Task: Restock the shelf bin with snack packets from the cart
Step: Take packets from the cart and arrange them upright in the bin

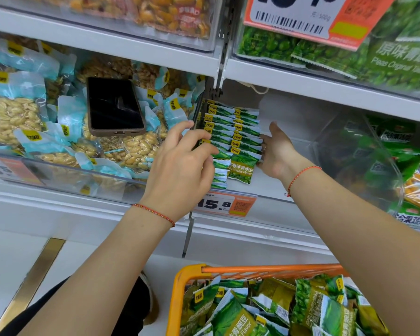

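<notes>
Green garlic-pea snack packets stand in two overlapping columns at the left end of a clear shelf bin. My left hand reaches over the left column, fingers curled onto its packets, thumb hidden. My right hand lies against the right edge of the right column, thumb up, fingertips hidden behind the packets. Below, an orange cart holds several loose packets of the same kind.
A black phone lies on peanut packs in the bin to the left. A price tag hangs on the bin's front. Green snack bags fill the bin to the right. Shelves above carry more bags.
</notes>
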